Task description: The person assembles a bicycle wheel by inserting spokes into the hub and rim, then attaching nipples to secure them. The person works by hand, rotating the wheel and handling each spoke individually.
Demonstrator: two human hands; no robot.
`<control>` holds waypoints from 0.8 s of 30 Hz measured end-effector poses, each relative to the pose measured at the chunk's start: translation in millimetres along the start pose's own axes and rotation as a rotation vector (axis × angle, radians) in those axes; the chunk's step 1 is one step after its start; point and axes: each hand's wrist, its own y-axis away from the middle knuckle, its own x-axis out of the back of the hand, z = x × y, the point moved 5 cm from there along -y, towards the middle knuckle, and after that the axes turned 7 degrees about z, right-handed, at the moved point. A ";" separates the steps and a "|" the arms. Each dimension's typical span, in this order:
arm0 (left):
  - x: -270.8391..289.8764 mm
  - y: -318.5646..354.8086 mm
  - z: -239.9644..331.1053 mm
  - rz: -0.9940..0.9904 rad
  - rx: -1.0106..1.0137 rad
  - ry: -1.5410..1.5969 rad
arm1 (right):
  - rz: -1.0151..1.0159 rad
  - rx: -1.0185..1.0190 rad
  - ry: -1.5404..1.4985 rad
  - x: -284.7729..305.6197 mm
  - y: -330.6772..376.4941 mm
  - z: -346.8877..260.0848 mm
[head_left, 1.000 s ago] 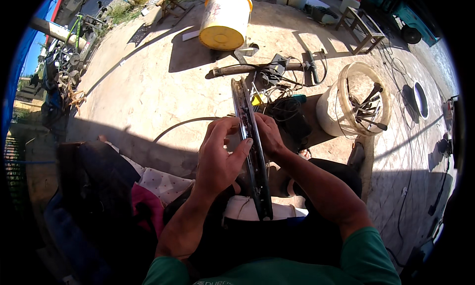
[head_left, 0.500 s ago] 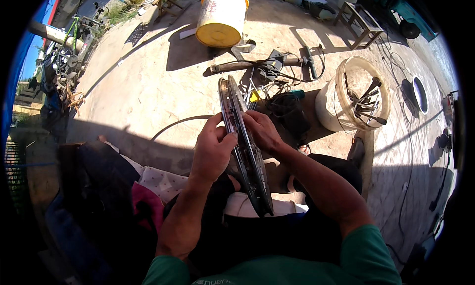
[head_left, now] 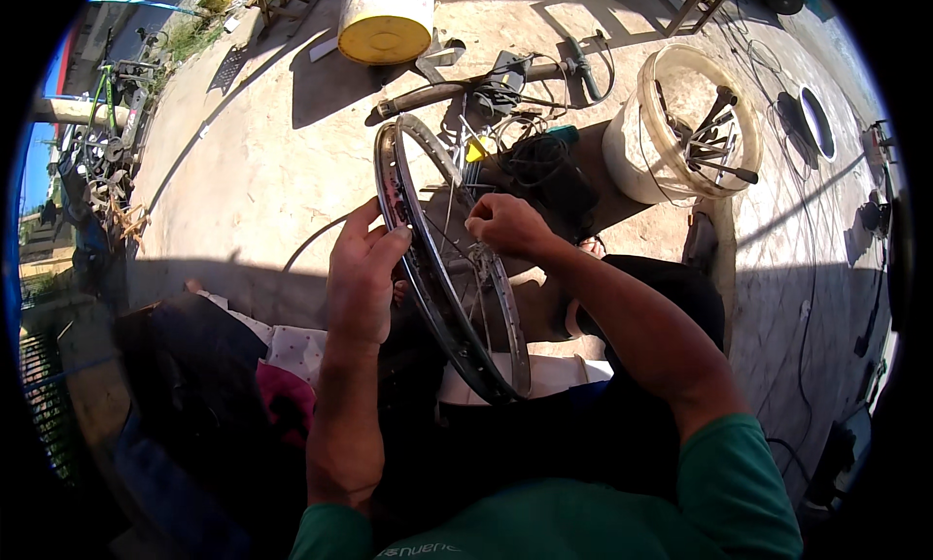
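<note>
A bicycle wheel (head_left: 442, 298) stands tilted in front of me, its lower end at my lap. Its rim looks dark and shiny on the left and dull grey on the right; whether these are two rims side by side I cannot tell. My left hand (head_left: 362, 269) grips the dark rim, thumb on the near face and fingers behind. On the right, my right hand (head_left: 510, 227) is closed in a pinch among the thin spokes, just above the metal hub (head_left: 482, 259). What its fingertips hold is too small to make out.
Beyond the wheel lie a floor pump (head_left: 457, 91) and a tangle of black cables (head_left: 530, 152). A white bucket (head_left: 632, 142) of tools stands to the right, a yellow-based bucket (head_left: 387, 35) farther back. Bicycle parts (head_left: 112, 152) are heaped at far left.
The wheel has turned from nearly edge-on to a more open view, showing spokes and hub. My right hand has left the rim and closed near the hub. My left hand has shifted left with the rim.
</note>
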 end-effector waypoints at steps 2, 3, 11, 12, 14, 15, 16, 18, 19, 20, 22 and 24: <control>-1.5 -0.4 0.2 -0.008 -0.009 0.014 | -0.017 -0.014 0.043 -2.8 0.7 8.9; -1.5 -0.9 0.0 -0.011 -0.013 0.023 | -0.033 -0.016 0.058 -6.4 3.8 12.3; -4.6 1.1 3.2 -0.036 0.000 0.055 | -0.088 -0.001 0.164 -29.6 15.7 28.5; -2.9 -0.1 1.7 -0.032 -0.006 0.052 | -0.091 0.004 0.158 -30.3 15.6 27.5; 0.1 -0.9 2.1 -0.021 -0.018 0.050 | -0.093 -0.007 0.157 -30.8 16.5 26.4; 1.0 -1.3 2.2 -0.016 -0.023 0.050 | -0.092 -0.014 0.156 -30.6 17.0 26.8; 1.9 -2.0 2.5 -0.011 -0.029 0.051 | -0.094 -0.016 0.152 -31.4 16.6 28.0; 6.1 -6.1 1.2 -0.004 -0.036 0.050 | -0.097 -0.022 0.143 -34.8 15.6 32.2; 7.3 -7.3 0.3 -0.001 -0.040 0.049 | -0.092 -0.021 0.138 -36.4 15.4 34.9; 6.8 -7.1 -0.1 0.004 -0.038 0.048 | -0.086 -0.021 0.133 -37.8 15.3 37.9; 6.0 -6.5 1.3 0.017 -0.037 0.046 | -0.079 -0.021 0.134 -38.3 15.7 38.4; 7.1 -8.6 -0.8 0.013 -0.041 0.051 | -0.074 -0.028 0.145 -38.5 16.7 39.2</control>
